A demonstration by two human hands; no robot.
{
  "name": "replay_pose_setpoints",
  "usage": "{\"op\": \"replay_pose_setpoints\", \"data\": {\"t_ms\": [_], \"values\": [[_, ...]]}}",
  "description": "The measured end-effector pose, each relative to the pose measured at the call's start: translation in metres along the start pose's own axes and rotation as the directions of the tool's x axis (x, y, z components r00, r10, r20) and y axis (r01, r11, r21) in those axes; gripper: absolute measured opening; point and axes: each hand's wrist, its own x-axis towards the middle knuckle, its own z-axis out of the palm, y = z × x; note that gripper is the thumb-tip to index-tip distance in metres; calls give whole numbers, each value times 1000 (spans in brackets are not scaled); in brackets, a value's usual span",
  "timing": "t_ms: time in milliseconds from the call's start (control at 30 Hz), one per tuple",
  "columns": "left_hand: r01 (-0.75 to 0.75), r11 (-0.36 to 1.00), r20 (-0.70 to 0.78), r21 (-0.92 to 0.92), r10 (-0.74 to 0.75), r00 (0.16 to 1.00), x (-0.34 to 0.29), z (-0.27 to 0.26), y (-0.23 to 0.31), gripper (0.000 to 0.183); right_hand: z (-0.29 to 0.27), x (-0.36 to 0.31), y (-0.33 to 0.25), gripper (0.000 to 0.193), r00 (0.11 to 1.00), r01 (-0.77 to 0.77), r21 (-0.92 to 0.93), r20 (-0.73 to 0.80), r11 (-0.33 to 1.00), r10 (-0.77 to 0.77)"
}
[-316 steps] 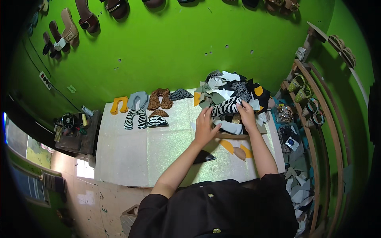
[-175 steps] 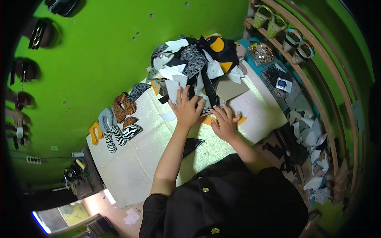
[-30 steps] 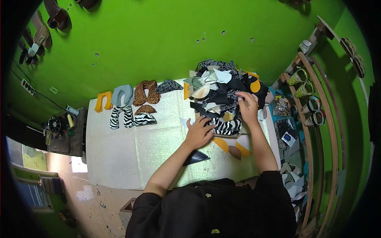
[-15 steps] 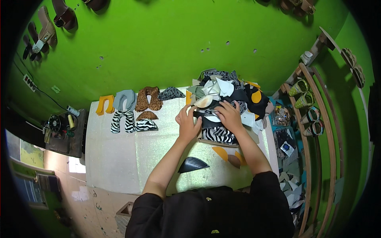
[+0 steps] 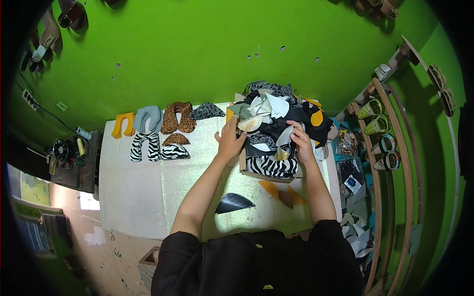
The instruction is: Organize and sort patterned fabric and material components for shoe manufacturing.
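A heaped pile of cut material pieces (image 5: pixel 269 111) fills a low cardboard box (image 5: pixel 266 176) on the table, zebra-print pieces (image 5: pixel 271 166) at its near side. My left hand (image 5: pixel 230 141) rests against the pile's left side, fingers apart, beside a cream half-round piece (image 5: pixel 250 124). On the right, the fingers of my right hand (image 5: pixel 302 143) are closed at the edge of a pale grey piece (image 5: pixel 285 136); the fingertips are partly hidden. A black half-round piece (image 5: pixel 234 203) lies nearer me, with yellow pieces (image 5: pixel 268 189) and a brown one (image 5: pixel 286 199) to its right.
Sorted stacks lie at the table's left: yellow (image 5: pixel 123 125), grey (image 5: pixel 148 119), leopard-print (image 5: pixel 178 117) and zebra-print U shapes (image 5: pixel 144 147). A wooden rack (image 5: pixel 387 187) with sandals (image 5: pixel 374 108) stands right, beside scraps (image 5: pixel 358 237). The green wall (image 5: pixel 197 54) rises behind.
My hands have moved apart to the two sides of the pile. The pale grey piece now shows raised beside my right fingers. The view has shifted slightly.
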Motion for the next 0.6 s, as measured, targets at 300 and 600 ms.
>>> {"op": "replay_pose_setpoints", "data": {"t_ms": [300, 600], "values": [[-13, 997, 152, 82, 0, 988, -8, 8, 24, 29, 1, 3, -26, 22, 989, 145, -523, 91, 840, -113], [-127, 983, 208, 131, 98, 973, -31, 22, 23, 25, 96, 68, -13, 68, 991, 107, -965, 83, 239, -106]]}}
